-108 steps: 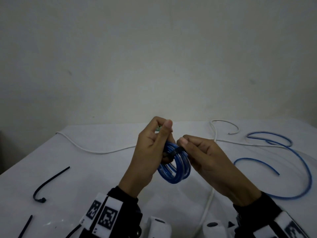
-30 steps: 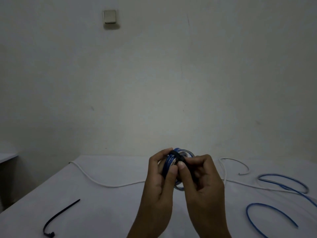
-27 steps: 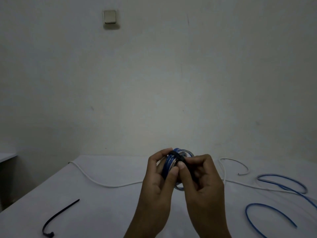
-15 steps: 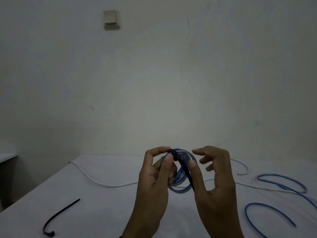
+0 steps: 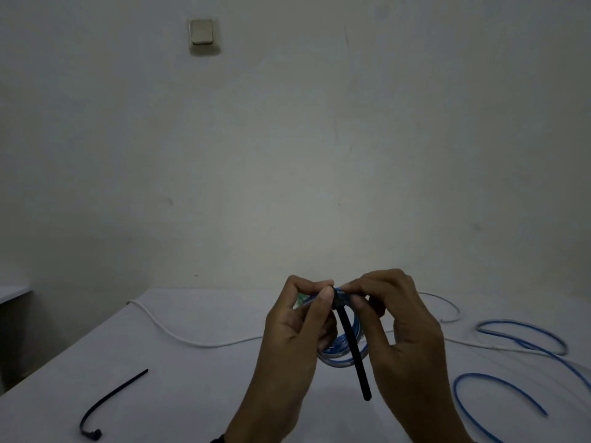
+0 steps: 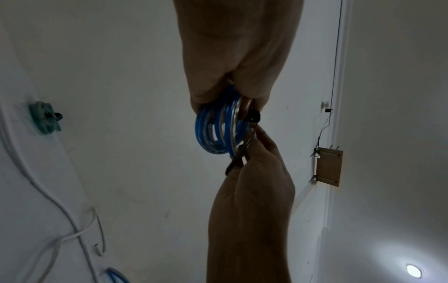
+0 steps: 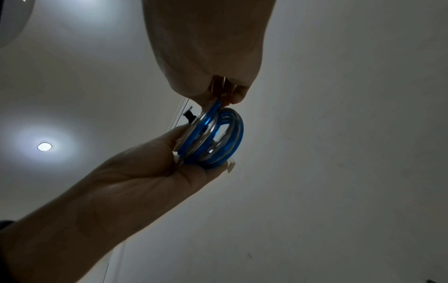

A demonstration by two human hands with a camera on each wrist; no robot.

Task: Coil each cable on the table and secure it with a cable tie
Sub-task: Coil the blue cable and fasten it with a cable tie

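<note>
A blue cable coil (image 5: pixel 339 350) is held up over the white table (image 5: pixel 192 394) between both hands. A black cable tie (image 5: pixel 351 346) wraps its top, head at the top and tail hanging down in front. My left hand (image 5: pixel 324 290) pinches the coil just left of the tie's head. Just right of the head, my right hand (image 5: pixel 353 295) pinches the coil's top. The left wrist view shows the coil (image 6: pixel 218 124), the tie head (image 6: pixel 253 115) and the tail along the right fingers. In the right wrist view the coil (image 7: pixel 213 137) sits under my right fingertips (image 7: pixel 227 95).
A spare black cable tie (image 5: pixel 112 401) lies front left. A white cable (image 5: pixel 192 340) runs across the table behind my hands. A loose blue cable (image 5: pixel 527 346) loops at the right. A teal tied coil (image 6: pixel 43 119) lies on the table in the left wrist view.
Half a second ago my right fingers were spread off the coil; they have now closed on its top beside the tie's head. The tie's tail now hangs down longer.
</note>
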